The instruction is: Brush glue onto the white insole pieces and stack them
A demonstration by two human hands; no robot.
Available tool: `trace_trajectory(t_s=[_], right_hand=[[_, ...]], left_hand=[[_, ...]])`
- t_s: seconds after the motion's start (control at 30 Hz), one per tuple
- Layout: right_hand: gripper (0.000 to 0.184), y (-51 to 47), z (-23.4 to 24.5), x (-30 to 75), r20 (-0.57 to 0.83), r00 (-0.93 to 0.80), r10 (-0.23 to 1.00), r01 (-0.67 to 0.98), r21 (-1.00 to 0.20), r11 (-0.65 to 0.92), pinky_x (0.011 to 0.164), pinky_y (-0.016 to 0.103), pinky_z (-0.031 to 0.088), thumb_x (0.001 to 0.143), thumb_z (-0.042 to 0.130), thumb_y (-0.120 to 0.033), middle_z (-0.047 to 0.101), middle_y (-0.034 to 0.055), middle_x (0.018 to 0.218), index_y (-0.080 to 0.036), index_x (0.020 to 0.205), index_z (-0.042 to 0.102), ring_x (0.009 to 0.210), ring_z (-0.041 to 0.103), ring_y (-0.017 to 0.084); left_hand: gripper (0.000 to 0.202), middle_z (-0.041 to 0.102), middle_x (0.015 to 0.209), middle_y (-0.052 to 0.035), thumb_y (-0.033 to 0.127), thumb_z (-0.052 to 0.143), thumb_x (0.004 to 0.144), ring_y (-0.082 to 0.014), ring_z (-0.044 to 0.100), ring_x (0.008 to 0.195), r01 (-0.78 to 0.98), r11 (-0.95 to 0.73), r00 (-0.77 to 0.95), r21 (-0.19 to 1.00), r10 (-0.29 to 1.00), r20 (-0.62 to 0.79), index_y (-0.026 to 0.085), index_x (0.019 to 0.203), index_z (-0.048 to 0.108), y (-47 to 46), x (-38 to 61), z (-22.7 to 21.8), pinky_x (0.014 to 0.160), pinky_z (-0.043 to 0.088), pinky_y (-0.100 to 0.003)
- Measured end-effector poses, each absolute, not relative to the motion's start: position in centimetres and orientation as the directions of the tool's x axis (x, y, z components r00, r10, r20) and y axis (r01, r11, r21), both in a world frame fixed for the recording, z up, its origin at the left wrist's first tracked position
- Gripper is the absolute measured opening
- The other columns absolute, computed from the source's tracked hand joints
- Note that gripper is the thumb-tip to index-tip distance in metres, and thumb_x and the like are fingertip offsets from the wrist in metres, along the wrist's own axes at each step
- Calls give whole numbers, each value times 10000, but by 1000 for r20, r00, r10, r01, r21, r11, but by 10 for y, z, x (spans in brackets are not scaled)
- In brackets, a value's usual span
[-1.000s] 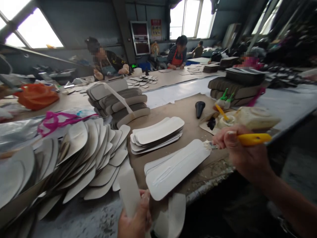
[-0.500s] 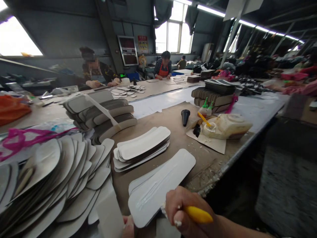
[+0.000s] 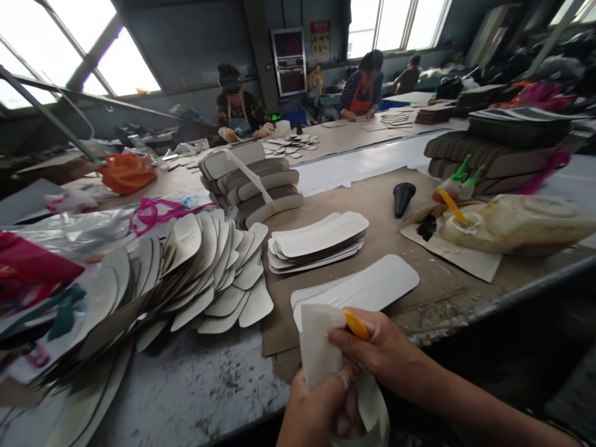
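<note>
My left hand grips a bent, pale rounded panel from below, at the front edge of the table. My right hand pinches the same panel near its upper end and also keeps a yellow-handled brush in its grasp; the bristles are hidden. Just beyond both hands lies a small group of pale panels, its top one streaked with wet white glue. A neater stack of curved panels sits behind that. To the left, many similar panels spread in an overlapping fan.
An opened plastic jug with a yellow stick in its mouth lies at right on cardboard. Near it are a black cone and green-tipped bottles. Tied panel bundles stand further back. Two people work across the table, another beyond.
My view has swung left. The left hand has raised the panel in front of the glued one, and the right hand has come over to it, still holding the brush.
</note>
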State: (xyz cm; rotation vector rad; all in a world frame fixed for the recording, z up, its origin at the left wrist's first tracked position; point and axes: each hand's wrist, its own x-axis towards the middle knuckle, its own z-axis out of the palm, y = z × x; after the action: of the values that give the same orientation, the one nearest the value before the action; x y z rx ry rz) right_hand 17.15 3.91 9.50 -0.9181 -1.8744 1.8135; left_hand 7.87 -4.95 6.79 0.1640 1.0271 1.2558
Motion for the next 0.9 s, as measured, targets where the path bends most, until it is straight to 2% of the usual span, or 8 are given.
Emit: trace_trajectory(t_s=[0.17,0.3,0.4,0.5,0.57,0.63,0.77,0.9], right_hand=[[310,40,90,179,36,-611,791,283,-923,260,597,234,383,855,419,-358,486,-7,632,-176,611,476,609,453,113],[311,42,88,181,-102,-437,893,260,-966,17,526,240,384,803,495,-412,465,-19,575,-182,596,461,544,436,112],[233,60,101,190,-193,-309,931,3,-979,-202,518,232,407,723,607,-394,504,-21,616,-180,693,521,551,464,106],[185,90,125,211,-143,-242,960,-291,-933,-212,432,181,350,688,654,-331,419,-65,523,-197,732,535,451,379,60],[156,106,137,226,-119,-205,971,-328,-927,-183,377,153,267,694,658,-291,354,-81,476,-194,711,538,398,288,34],[179,111,141,237,-140,-210,968,-205,-961,-184,351,162,208,715,644,-331,351,-78,459,-186,683,545,374,247,27],[315,88,123,229,-318,-470,823,288,-937,-198,370,198,224,681,642,-469,452,-41,506,-158,717,610,417,331,52],[335,53,102,194,-373,-550,747,226,-928,-296,397,195,251,659,657,-472,398,-73,490,-155,723,570,422,299,43]], left_hand=[[282,455,371,31,353,662,655,-32,316,314,-700,369,-3,612,855,-519,93,757,620,-53,80,64,377,232,-188],[295,406,333,53,392,685,631,-12,251,291,-696,408,15,591,831,-556,107,659,618,-58,84,63,351,211,-177],[334,383,307,56,440,700,598,-17,235,261,-665,463,59,586,815,-576,117,605,613,-65,85,58,314,183,-181],[359,364,292,61,461,722,565,-8,226,250,-664,491,70,563,791,-608,121,580,608,-73,80,51,310,137,-170],[362,358,293,69,453,753,528,5,216,253,-697,472,19,540,765,-644,126,566,601,-77,74,49,320,125,-157],[374,356,293,74,447,781,477,13,207,254,-740,423,-43,523,747,-664,130,546,597,-76,70,51,326,128,-152],[401,371,288,63,463,797,415,7,214,253,-769,374,-100,519,730,-676,128,530,610,-67,69,60,322,128,-155],[409,352,270,61,492,782,422,-7,227,257,-729,400,-123,555,722,-681,133,530,617,-60,79,61,325,126,-164]])
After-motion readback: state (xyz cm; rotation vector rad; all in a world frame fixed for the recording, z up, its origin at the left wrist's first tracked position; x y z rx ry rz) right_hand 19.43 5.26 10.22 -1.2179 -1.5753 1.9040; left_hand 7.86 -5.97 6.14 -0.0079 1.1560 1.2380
